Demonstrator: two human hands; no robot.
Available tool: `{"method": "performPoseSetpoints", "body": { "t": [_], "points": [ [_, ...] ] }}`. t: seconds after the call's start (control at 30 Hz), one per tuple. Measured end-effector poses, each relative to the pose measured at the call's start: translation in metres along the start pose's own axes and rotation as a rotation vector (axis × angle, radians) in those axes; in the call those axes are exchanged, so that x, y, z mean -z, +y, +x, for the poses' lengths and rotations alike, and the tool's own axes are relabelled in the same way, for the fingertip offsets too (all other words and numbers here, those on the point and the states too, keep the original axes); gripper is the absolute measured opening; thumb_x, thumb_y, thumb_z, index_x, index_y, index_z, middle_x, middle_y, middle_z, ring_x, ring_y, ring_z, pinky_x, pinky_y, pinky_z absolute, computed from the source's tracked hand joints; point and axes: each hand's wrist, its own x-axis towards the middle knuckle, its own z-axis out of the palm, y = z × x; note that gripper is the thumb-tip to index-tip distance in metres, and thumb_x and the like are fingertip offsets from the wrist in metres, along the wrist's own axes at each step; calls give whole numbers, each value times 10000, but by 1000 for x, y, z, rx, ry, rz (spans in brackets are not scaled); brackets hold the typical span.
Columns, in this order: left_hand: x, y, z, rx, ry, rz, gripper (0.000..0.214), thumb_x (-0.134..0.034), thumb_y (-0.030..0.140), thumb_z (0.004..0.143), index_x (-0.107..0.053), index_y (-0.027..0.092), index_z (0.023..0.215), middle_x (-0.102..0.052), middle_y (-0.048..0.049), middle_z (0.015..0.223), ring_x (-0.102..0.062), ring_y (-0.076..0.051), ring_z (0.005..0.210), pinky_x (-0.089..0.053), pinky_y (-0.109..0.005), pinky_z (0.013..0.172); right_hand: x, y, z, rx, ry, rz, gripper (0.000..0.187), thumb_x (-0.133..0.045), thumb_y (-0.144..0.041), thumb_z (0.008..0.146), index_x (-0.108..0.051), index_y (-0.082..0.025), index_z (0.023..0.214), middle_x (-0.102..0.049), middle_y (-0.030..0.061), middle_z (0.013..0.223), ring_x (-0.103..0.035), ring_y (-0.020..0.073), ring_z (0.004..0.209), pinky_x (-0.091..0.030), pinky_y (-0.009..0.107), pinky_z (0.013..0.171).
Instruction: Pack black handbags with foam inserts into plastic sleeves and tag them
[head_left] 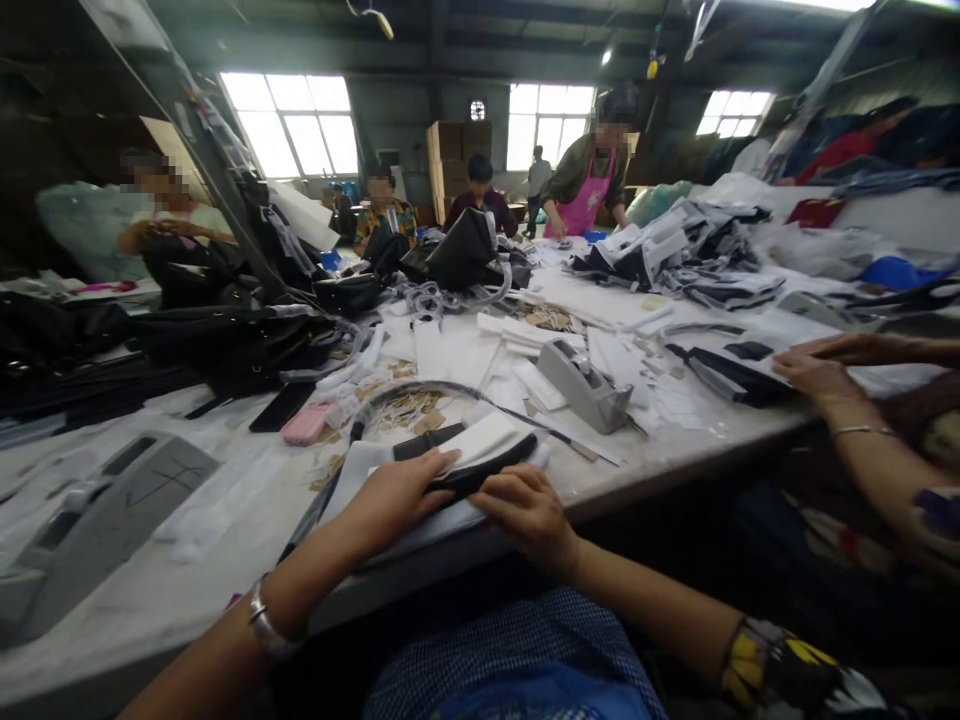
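Note:
A black bag (487,467) lies on the near edge of the worktable, with a white sheet (484,440) folded over its top. Its long handle (409,388), which looks wrapped in clear plastic, arcs out behind it. My left hand (401,492) grips the bag's near left side, thumb and fingers bent at its edge. On the right, my right hand (525,508) has its fingers bent together against the bag's front edge. The undersides of both hands' fingertips are hidden. Beyond the bag stands a grey tape dispenser (581,385).
Another grey dispenser (112,520) stands at left, near a pink case (306,425) and a black phone-like slab (283,407). Black bags (225,345) pile up behind. A co-worker's hands (821,370) are close on the right beside another black bag (739,375). Paper scraps and tags litter the table.

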Motion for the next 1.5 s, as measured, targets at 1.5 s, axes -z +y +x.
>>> {"method": "performPoseSetpoints", "body": {
  "t": [1.5],
  "points": [
    [-106, 25, -11, 1, 619, 395, 662, -424, 81, 947, -258, 280, 1556, -357, -153, 1578, -345, -324, 1447, -379, -518, 1134, 40, 42, 28, -1351, -256, 1111, 223, -667, -174, 734, -681, -174, 956, -739, 61, 972, -701, 215, 968, -581, 350, 888]
  ]
}}
